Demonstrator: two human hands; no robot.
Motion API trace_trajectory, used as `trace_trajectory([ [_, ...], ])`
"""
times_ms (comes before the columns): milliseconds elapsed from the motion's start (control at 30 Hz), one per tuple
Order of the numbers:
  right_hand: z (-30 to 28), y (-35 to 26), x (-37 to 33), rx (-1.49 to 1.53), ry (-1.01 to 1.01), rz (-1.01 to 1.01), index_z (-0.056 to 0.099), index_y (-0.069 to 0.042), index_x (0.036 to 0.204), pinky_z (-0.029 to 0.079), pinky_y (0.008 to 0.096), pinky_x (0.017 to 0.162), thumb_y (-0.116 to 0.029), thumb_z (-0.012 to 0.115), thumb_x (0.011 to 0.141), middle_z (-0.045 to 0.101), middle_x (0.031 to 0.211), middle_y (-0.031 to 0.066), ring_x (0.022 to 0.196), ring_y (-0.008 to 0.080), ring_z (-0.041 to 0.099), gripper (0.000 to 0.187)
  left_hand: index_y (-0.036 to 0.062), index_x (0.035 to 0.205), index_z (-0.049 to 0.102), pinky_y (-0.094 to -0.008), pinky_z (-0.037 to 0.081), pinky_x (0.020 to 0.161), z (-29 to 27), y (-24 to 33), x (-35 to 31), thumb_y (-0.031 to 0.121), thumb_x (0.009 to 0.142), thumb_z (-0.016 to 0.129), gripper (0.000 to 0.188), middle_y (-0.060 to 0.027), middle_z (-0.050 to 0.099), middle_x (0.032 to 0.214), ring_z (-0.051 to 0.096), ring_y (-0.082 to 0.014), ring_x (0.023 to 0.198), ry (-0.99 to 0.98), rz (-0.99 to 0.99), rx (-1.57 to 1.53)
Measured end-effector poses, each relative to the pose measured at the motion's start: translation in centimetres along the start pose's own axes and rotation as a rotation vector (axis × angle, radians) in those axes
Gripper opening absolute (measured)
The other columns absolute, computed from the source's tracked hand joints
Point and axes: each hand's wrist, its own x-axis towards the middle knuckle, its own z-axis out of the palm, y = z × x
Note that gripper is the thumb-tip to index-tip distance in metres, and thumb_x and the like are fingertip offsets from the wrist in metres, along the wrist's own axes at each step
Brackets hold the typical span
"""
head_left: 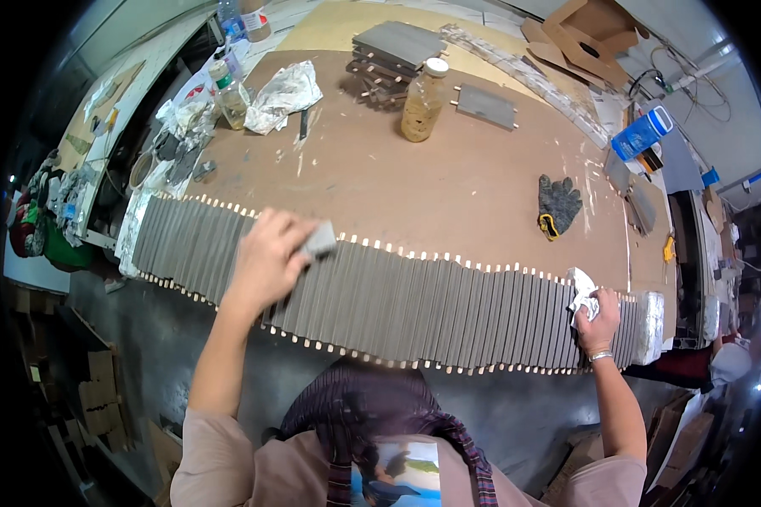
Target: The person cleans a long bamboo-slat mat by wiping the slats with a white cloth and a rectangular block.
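Left hand (pixel 266 258) tight on grey block (pixel 320 239), right hand (pixel 599 321) tight round crumpled white wad (pixel 581 291), ridged slats (pixel 389 308) beneath

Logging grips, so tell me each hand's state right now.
Left hand: closed, holding a pale grey block.
Right hand: closed, holding a crumpled white wad.

I see the left hand (pixel 266 253), slightly blurred, gripping a small gray block (pixel 320 240) over the upper edge of a long row of dark gray slats (pixel 380 296) with pale pegs along both edges; the right hand (pixel 599 319) holds a crumpled white wad (pixel 582 291) against the row near its right end, just short of a wrapped block (pixel 649 325); beyond, on the brown tabletop (pixel 482 186), I make out a white-capped jar (pixel 423 106) beside stacked gray panels (pixel 397 44), and a dark glove (pixel 558 203) lying farther right.
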Motion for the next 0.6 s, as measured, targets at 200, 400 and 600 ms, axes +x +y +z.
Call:
trace_trajectory([
  [200,0.0,-0.2,0.2,0.012,0.000,-0.008,0.057,-0.004,0.090,0.045,0.0458,0.073,-0.016,0.064,0.068,0.051,0.087,0.0157,0.083,0.0377,0.054,0.026,0.0089,0.114,0.072,-0.0397,0.053,0.081,1.0,0.7,0.0,0.006,0.067,0.081,0.048,-0.0060,0.065,0.100,0.061,-0.0276,0.098,-0.059,0.081,-0.007],
  [400,0.0,-0.2,0.1,0.007,0.007,-0.017,0.058,-0.004,0.091,0.046,0.0450,0.073,-0.016,0.064,0.068,0.053,0.089,0.0159,0.085,0.0380,0.055,0.026,0.0098,0.113,0.073,-0.0392,0.053,0.083,0.2,1.8,0.6,0.005,0.071,0.078,0.042,-0.0056,0.062,0.098,0.059,-0.0266,0.098,-0.063,0.079,-0.006],
  [600,-0.1,-0.2,0.2,0.009,0.000,-0.008,0.058,-0.004,0.092,0.046,0.0457,0.073,-0.017,0.065,0.069,0.053,0.090,0.0159,0.085,0.0381,0.056,0.027,0.0068,0.115,0.072,-0.0400,0.051,0.084,1.7,1.0,1.4,0.003,0.071,0.077,0.045,-0.0070,0.064,0.101,0.059,-0.0291,0.097,-0.008,0.016,-0.021],
])
